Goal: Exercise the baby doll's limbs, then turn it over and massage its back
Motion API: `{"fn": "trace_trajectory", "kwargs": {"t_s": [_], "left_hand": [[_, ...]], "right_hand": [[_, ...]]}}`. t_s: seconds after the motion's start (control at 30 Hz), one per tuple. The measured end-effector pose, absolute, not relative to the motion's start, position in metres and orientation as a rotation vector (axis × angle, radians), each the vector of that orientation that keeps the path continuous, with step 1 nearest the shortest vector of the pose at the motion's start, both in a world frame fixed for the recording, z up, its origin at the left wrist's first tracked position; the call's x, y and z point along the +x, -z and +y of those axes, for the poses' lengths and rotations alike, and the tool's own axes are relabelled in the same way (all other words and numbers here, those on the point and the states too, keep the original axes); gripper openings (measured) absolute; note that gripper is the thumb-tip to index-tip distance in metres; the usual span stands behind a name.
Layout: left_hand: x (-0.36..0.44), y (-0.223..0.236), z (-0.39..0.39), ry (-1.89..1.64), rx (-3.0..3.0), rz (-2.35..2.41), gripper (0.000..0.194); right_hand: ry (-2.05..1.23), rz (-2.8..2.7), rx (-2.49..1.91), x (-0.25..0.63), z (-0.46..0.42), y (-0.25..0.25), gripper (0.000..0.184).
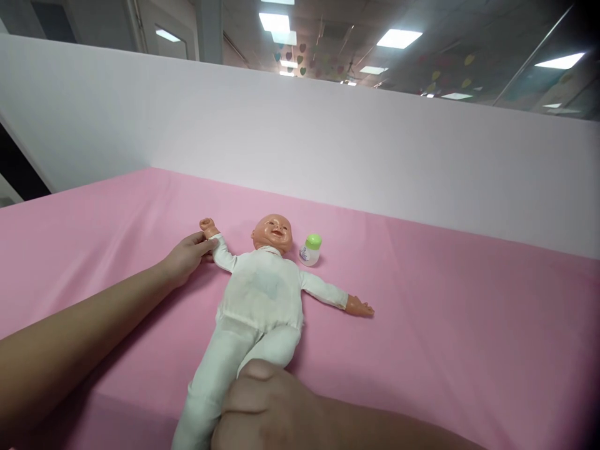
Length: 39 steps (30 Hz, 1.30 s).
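A baby doll (262,294) in a white suit lies on its back on the pink sheet (445,325), arms spread, head toward the far wall. My left hand (187,256) pinches the doll's right arm at the wrist, fingers closed round it. My right hand (262,406) is at the bottom of the view, fingers curled over one of the doll's legs, which it hides below the knee. A small white bottle with a green cap (310,250) stands just right of the doll's head, apart from both hands.
A white partition wall (328,137) runs behind the pink surface. The sheet's near edge drops off at the lower left. Ceiling lights and glass panels show above the wall.
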<state>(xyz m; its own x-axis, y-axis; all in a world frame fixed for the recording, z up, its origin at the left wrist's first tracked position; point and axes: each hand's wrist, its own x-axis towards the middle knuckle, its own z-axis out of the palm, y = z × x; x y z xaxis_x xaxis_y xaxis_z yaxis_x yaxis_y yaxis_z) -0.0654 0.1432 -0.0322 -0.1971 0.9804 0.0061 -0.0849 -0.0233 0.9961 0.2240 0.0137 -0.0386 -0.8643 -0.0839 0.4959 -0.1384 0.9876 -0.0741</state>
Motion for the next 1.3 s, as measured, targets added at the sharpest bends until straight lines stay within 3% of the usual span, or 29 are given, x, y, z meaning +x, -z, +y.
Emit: {"fn": "trace_trajectory", "kwargs": {"t_s": [0.17,0.43,0.6,0.7,0.77,1.0,1.3], "left_hand": [[-0.065,0.034,0.142,-1.409,1.083,1.262,0.048],[-0.049,0.022,0.117,-1.402,1.719,1.722,0.033],[-0.028,0.027,0.106,-1.313,2.393,1.702,0.05],[-0.019,0.031,0.106,-1.207,2.722,1.514,0.048],[-0.017,0.032,0.108,-1.104,2.821,1.467,0.05],[-0.02,0.031,0.106,-0.975,2.906,1.421,0.055],[-0.022,0.027,0.107,-1.039,2.645,1.38,0.052]], "right_hand": [[-0.185,-2.632,0.252,0.212,0.017,0.063,0.031],[-0.191,-2.471,0.134,0.218,0.015,0.041,0.015],[-0.273,-2.195,-0.111,0.223,0.018,0.006,0.015],[-0.202,-2.139,-0.197,0.231,0.034,-0.008,0.034],[-0.183,-2.083,-0.303,0.236,0.05,-0.009,0.035],[-0.393,-2.067,-0.567,0.238,0.094,0.003,0.032],[-0.34,-2.045,-0.488,0.243,0.088,0.0,0.039]]}}
